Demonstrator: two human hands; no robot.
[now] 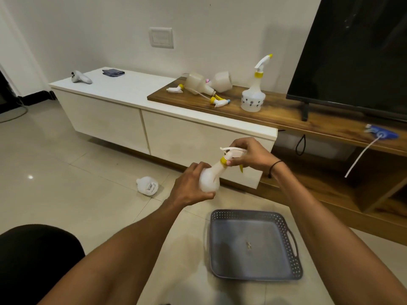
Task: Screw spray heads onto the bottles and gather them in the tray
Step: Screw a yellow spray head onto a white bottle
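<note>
Fingers (236,160) of right hand (251,155) curled round spray head (231,153) at its yellow collar; left hand (190,186) wrapped round white bottle (210,179), held tilted in the air above gray tray (253,243) on the floor. More bottles (207,83) up on the cabinet (123,91).

There is one wide-angle view from the person's head, looking forward and down. Both forearms reach in from the bottom edge, close to the lens. The tray (253,245) lies near on the floor below centre, and the cabinet (154,119) and the wall behind it stand farther off across the upper half.
</note>
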